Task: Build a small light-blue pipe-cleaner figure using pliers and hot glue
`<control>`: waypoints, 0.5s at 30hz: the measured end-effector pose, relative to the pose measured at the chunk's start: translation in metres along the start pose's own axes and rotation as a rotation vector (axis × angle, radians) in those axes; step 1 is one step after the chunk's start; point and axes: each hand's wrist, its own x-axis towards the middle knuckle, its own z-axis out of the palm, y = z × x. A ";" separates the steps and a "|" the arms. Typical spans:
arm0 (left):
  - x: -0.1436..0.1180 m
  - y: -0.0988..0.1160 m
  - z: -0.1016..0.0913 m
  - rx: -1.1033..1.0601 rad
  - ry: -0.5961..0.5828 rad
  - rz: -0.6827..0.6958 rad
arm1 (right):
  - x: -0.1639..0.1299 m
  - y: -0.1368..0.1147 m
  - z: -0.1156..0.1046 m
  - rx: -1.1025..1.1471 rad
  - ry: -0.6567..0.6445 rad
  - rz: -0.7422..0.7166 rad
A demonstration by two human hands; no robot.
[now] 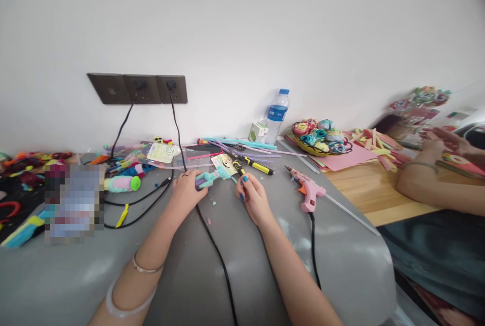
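Note:
My left hand (189, 192) is closed round a fuzzy turquoise-and-purple pipe cleaner piece (212, 178) held low over the grey table (261, 280). A thin turquoise strand runs from it toward my right hand (252, 195), whose thumb and finger pinch together at its end. Right behind these fingertips lie pliers (259, 166) with black-and-yellow handles spread apart; one handle tip meets the fingers in the picture, and I cannot tell whether they touch. A small printed card (223, 163) lies behind the piece, beside loose purple and turquoise pipe cleaners (248, 142).
A pink glue gun (309, 195) with a black cord lies to the right. Behind stand a water bottle (276, 116) and a basket of paper flowers (322, 146). A black cable (215, 245) crosses the table. Colourful craft pieces fill the left. A co-worker's arm (428, 177) is at right.

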 end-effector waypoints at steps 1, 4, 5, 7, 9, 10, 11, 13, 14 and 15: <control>0.001 -0.002 -0.001 -0.023 0.034 -0.003 | -0.001 0.000 0.000 0.008 0.003 0.003; 0.005 -0.007 -0.007 -0.112 0.127 -0.002 | -0.002 0.001 -0.001 -0.001 0.021 -0.004; 0.006 -0.007 -0.009 -0.155 0.156 0.018 | -0.002 0.001 -0.001 -0.022 0.022 -0.008; 0.006 -0.007 -0.014 -0.271 0.204 0.102 | -0.001 0.001 0.000 -0.094 0.006 0.002; 0.005 -0.004 -0.017 -0.395 0.217 0.215 | -0.001 -0.002 0.003 -0.161 -0.024 0.026; 0.004 -0.002 -0.018 -0.445 0.210 0.264 | 0.000 -0.004 0.004 -0.173 -0.039 0.032; 0.003 0.000 -0.018 -0.483 0.196 0.304 | 0.000 -0.005 0.006 -0.168 -0.052 0.028; 0.001 0.004 -0.018 -0.527 0.147 0.367 | 0.000 -0.007 0.007 -0.125 -0.067 -0.001; 0.000 0.006 -0.017 -0.542 0.116 0.394 | 0.000 -0.007 0.007 -0.100 -0.065 -0.015; -0.001 0.007 -0.016 -0.555 0.082 0.417 | 0.000 -0.006 0.007 -0.077 -0.054 -0.024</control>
